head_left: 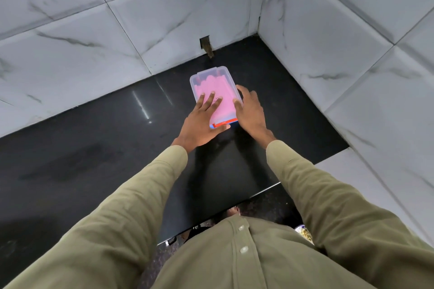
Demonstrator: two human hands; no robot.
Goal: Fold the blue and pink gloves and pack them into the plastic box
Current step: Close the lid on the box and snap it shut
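The plastic box (215, 91) is seen on the black counter (94, 148), close to the corner of the marble-tiled wall (94, 30). Its clear lid appears to be on, though from this angle it cannot be said whether the lid is clicked shut. Inside the box, the pink gloves (218, 91) are seen folded flat and they fill almost the whole top. A thin strip of blue at the near end of the box is probably the blue gloves (232, 120) lying under the pink ones, with a red band beside it.

The left hand (202, 122) is laid open and flat on the near half of the box, with the fingers spread and pressing down. The right hand (249, 110) is placed against the right side of the box, with the fingers curled over the rim; nothing is lifted by it.

The gloves are judged to be soft, light and springy, so a push back against the lid can be expected. The box looks thin, light and somewhat slippery on the polished counter. It is best taken by its two long sides, near the rim, while the lid is pressed at its edges.
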